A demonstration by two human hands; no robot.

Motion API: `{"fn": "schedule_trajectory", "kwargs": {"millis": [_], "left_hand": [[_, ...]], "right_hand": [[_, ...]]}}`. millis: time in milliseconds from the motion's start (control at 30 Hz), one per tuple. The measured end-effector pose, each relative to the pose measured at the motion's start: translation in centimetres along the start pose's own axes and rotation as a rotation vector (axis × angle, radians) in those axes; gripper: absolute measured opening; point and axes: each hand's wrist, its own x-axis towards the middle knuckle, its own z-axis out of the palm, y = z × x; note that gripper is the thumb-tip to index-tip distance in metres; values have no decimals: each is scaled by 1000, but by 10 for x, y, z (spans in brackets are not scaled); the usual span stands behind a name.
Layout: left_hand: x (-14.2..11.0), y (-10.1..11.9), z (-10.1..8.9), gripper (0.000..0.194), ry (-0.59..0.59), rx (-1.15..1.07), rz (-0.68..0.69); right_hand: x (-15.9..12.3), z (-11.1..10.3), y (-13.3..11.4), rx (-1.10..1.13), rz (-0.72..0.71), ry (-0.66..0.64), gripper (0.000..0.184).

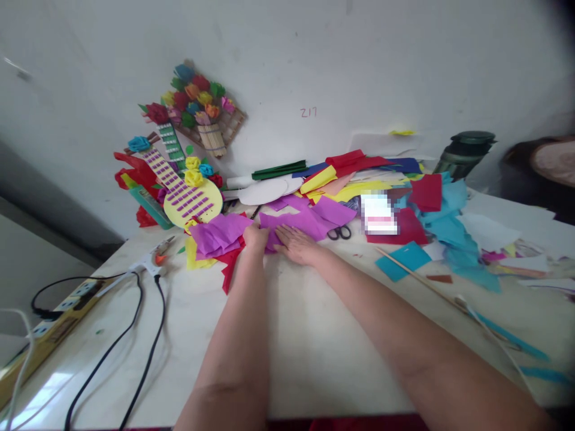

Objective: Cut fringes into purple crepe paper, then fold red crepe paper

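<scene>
Both my arms reach forward over a pale table (291, 335). My left hand (255, 237) is closed on the edge of a purple sheet of tissue paper (296, 220) that lies flat near the table's middle. My right hand (297, 244) rests palm down on the same sheet, fingers spread, pressing it onto the table. A crumpled purple piece (218, 234) lies just left of my left hand, over yellow and red scraps. Black-handled scissors (339, 232) lie right of my right hand.
Piles of coloured paper (404, 185) cover the back right. A yellow paper guitar (186, 194) and a paper flower bouquet (200, 102) lean on the wall. A glue gun (159, 256), power strip (58, 311) and black cables (135, 347) lie left. A thin wooden stick (417, 278) and a dark bottle (462, 152) are right; another person (545, 170) is far right.
</scene>
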Motion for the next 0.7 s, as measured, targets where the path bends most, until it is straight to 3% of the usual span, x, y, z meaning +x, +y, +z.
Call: {"fn": "schedule_trajectory", "kwargs": {"millis": [233,500,600,700], "left_hand": [[-20,17,-8,29,-4,118,-3],[-19,17,-6,30,-19,197,16],[-19,16,-6,29,-22,209,19],[-19,16,-6,29,-39,221,35]], "right_hand": [[3,3,5,19,127,43,60],[4,2,11,-11,139,26,57],[6,-4,13,56,159,-25,60],[6,-9,15,163,207,10,60]]}}
